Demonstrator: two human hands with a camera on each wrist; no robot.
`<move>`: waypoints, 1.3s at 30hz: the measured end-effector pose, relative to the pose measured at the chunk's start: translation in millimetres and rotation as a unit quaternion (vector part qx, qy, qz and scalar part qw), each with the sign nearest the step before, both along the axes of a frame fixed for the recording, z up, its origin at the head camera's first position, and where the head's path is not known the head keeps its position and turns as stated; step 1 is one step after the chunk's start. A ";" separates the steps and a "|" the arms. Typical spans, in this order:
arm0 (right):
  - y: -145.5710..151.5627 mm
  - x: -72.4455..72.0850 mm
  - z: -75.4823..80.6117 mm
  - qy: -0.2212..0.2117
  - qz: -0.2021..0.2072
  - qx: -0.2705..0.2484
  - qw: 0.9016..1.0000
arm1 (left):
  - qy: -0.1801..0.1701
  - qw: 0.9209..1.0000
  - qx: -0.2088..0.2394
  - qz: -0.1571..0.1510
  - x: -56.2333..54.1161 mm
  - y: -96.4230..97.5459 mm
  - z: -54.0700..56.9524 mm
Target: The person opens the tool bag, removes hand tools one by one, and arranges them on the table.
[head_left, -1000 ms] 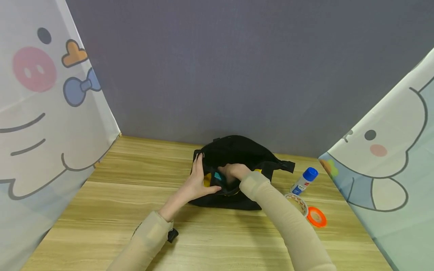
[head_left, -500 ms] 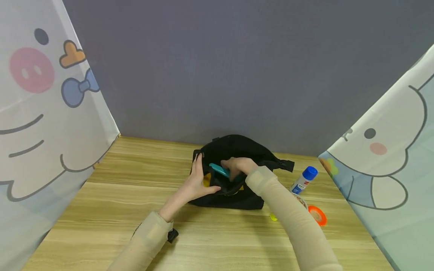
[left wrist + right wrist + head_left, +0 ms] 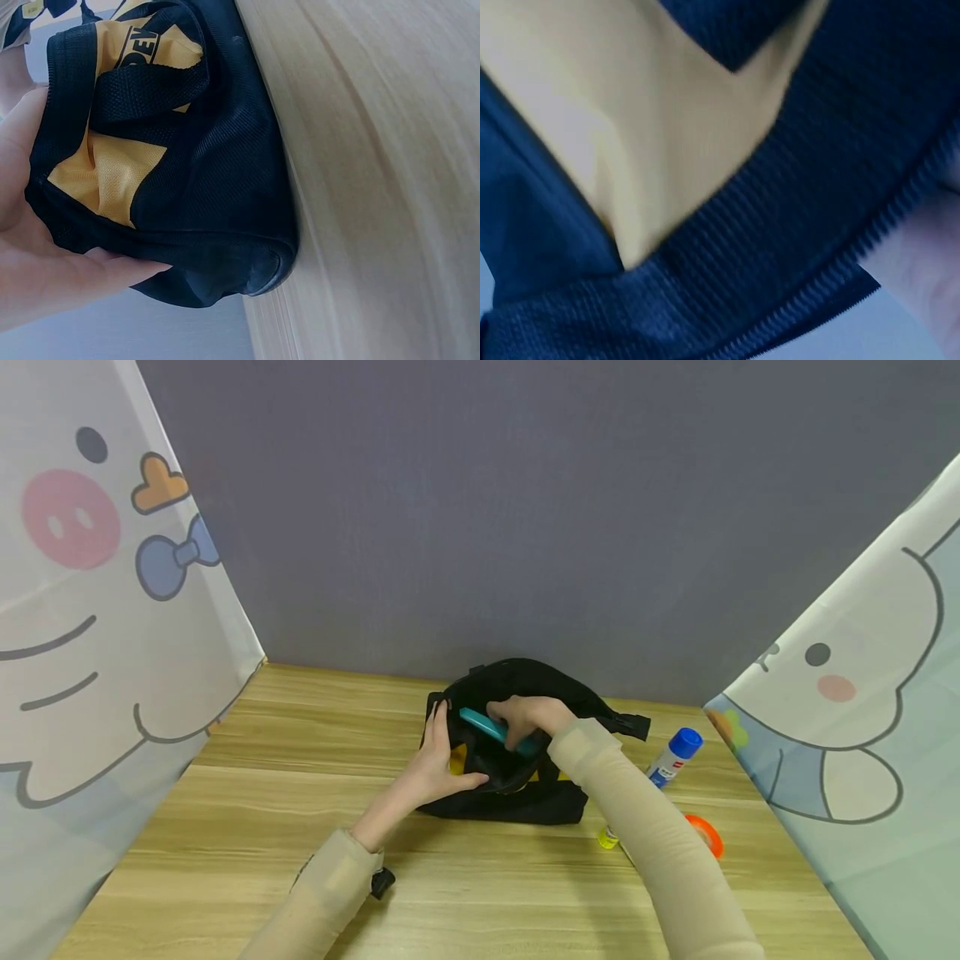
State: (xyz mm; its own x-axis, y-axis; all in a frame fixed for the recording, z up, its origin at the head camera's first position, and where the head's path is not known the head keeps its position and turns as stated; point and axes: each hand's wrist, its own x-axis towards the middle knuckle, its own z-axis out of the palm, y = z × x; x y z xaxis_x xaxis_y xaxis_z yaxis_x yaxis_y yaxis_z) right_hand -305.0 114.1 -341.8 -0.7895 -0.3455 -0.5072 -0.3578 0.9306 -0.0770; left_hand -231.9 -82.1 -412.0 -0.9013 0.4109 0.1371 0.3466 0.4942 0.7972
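Note:
A black and yellow fabric tool bag (image 3: 495, 807) lies unzipped on the table, its mouth upward. My left hand (image 3: 437, 768) grips the bag's left end, thumb and fingers spread across the rim. In the left wrist view that hand (image 3: 34, 270) holds the edge of the bag (image 3: 217, 172) close over the wood. Inside the mouth, my right hand (image 3: 528, 717) pinches a long teal object (image 3: 480, 722); its lower end is hidden, and I cannot tell its kind. The right wrist view shows the bag's zipper edge (image 3: 757, 262) with part of the hand (image 3: 922, 262) behind it.
Right of the bag stands a glue stick (image 3: 675, 758) with a blue cap. An orange tape roll (image 3: 705, 835) and a yellow-ended item (image 3: 607, 837) lie partly behind the right sleeve. A small black item (image 3: 382, 882) sits beside the left sleeve. A grey panel (image 3: 480, 527) rises behind.
My right hand has risen a little, drawing the teal object up so more of it shows. The right sleeve has shifted right, covering the white tape roll and revealing the yellow-ended item.

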 end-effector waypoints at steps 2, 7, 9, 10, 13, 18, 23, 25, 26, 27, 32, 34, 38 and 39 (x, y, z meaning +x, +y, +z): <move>0.2 -0.1 3.8 0.000 -0.003 0.000 1.000 | -0.003 1.000 -0.002 0.000 0.1 0.2 0.6; 0.4 0.9 12.3 -0.009 -0.020 -0.008 1.000 | 0.002 1.000 -0.002 -0.003 -0.1 0.4 -0.1; 0.5 1.1 14.9 -0.013 -0.027 -0.013 0.999 | 0.008 1.000 -0.001 -0.006 -0.5 0.3 -1.3; 0.6 1.4 15.9 -0.014 -0.029 -0.015 0.999 | 0.010 1.000 -0.001 -0.007 -0.7 0.2 -1.8; 0.9 1.9 18.1 -0.015 -0.031 -0.016 0.999 | 0.010 1.000 -0.001 -0.007 -0.4 0.3 -2.1; 1.0 4.9 23.3 -0.014 -0.025 -0.016 0.999 | 0.002 1.000 -0.003 -0.007 0.4 0.5 -2.3; 0.3 6.7 31.1 -0.002 0.000 -0.008 1.000 | -0.004 1.000 -0.008 -0.006 -0.8 -0.2 -2.5; 0.5 7.0 34.2 0.003 0.007 -0.005 1.000 | -0.006 1.000 -0.003 -0.006 -1.3 -0.4 -2.1; 0.9 7.3 35.5 0.005 0.010 -0.003 1.000 | -0.006 1.000 -0.002 -0.006 -1.5 -0.5 -2.0; 1.1 7.7 37.0 0.006 0.012 -0.001 1.000 | -0.007 1.000 -0.001 -0.006 -1.6 -0.5 -2.2; 2.0 10.6 44.6 0.014 0.018 0.012 1.000 | -0.008 1.000 0.000 -0.011 -1.9 -0.7 -2.4; 1.9 11.8 48.1 0.020 0.022 0.015 0.999 | -0.007 1.000 -0.001 -0.010 -1.8 -0.7 -2.3; 2.2 14.6 54.5 0.032 0.029 0.021 0.999 | -0.009 1.000 -0.005 -0.006 -1.5 -0.6 -2.2; 2.4 15.3 56.0 0.033 0.030 0.022 0.999 | -0.010 1.000 -0.006 -0.005 -1.3 -0.5 -2.0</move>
